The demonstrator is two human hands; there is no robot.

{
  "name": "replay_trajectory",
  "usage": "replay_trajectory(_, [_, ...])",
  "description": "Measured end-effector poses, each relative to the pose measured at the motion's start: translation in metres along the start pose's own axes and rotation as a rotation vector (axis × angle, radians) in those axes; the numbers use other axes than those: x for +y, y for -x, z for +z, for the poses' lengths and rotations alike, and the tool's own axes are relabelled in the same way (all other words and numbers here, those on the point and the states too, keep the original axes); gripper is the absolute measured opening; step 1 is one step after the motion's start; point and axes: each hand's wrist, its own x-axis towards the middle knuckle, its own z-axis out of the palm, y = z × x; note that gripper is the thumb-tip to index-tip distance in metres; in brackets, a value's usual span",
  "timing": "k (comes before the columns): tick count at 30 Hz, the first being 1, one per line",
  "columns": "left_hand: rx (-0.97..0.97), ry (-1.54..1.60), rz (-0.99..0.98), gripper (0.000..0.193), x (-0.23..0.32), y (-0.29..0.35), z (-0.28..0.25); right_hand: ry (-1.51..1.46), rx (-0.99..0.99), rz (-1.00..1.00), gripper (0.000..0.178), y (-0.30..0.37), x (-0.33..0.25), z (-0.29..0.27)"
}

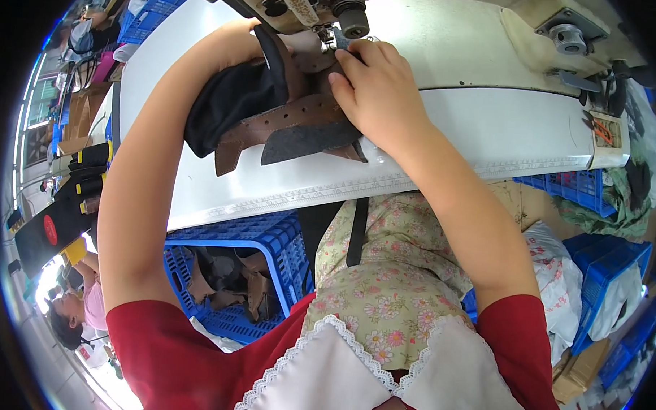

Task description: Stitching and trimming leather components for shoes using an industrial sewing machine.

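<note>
Under the sewing machine's needle and presser foot (326,40) lies a brown leather piece (277,121) with black lining (230,104), which looks like a shoe upper. One brown strip has a row of punched holes, and a dark grey flap (308,141) hangs toward me. My right hand (379,91) grips the piece from the right, its fingertips close to the presser foot. From the left, my left hand (305,42) reaches around behind the black lining to the needle area. The piece hides most of that hand, including how its fingers are bent.
A measuring scale runs along the white table's front edge (328,192). Below left, a blue crate (269,239) holds brown and dark pieces. Orange-handled snips (601,130) lie at the table's right end. More crates and white bags (553,278) stand lower right. Another person (79,308) sits far left.
</note>
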Motion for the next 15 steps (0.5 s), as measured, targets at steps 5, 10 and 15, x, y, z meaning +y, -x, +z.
replay_trajectory(5, [0.013, -0.126, 0.221, 0.030, -0.025, -0.006, -0.005, -0.040, 0.018, -0.011, 0.028, 0.000, 0.000, 0.001])
replay_trajectory(10, [0.055, -0.030, 0.215, 0.028, -0.052, -0.024, 0.002, -0.131, -0.026, 0.012, 0.029, -0.003, 0.002, -0.010])
replay_trajectory(15, [0.047, -0.057, 0.278, 0.026, -0.070, -0.029, 0.004, -0.206, -0.066, 0.034, 0.031, -0.003, -0.002, -0.015])
